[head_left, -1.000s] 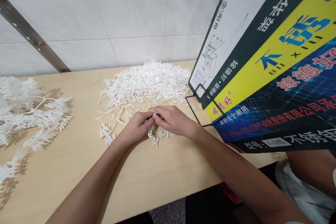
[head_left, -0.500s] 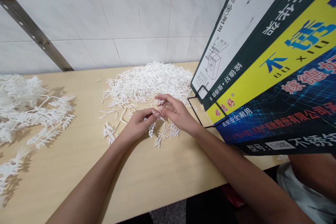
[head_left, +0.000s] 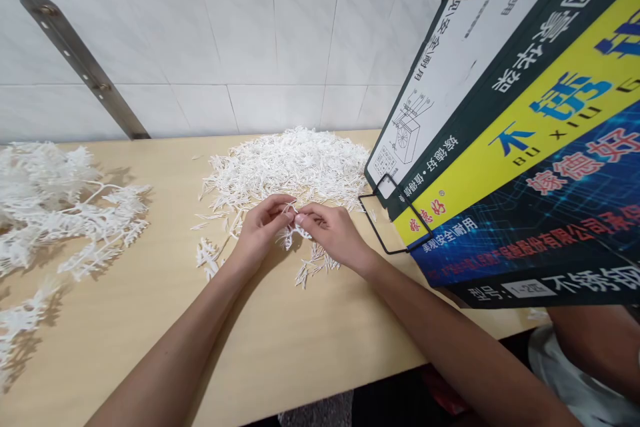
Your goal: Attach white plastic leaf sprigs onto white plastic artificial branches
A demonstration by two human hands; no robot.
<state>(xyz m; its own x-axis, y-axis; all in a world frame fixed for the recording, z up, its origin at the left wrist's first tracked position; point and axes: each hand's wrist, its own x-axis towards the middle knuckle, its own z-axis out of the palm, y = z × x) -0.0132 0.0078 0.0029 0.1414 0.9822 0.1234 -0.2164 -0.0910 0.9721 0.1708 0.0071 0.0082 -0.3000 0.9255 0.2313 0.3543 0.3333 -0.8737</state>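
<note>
My left hand and my right hand meet fingertip to fingertip just above the wooden table. Both pinch a small white plastic sprig that hangs between them. Right behind the hands lies a big heap of loose white plastic needles. A few small white sprigs lie on the table under my right hand, and others lie to the left of my left wrist.
Larger white branch-like plastic pieces are spread over the table's left side. A big printed cardboard box leans over the right side, with a black wire loop at its lower corner. A white tiled wall with a slanted metal strip backs the table.
My right hand went out to the needle heap, then came back to the left hand; both now pinch the white sprig together. The view has shifted slightly.
</note>
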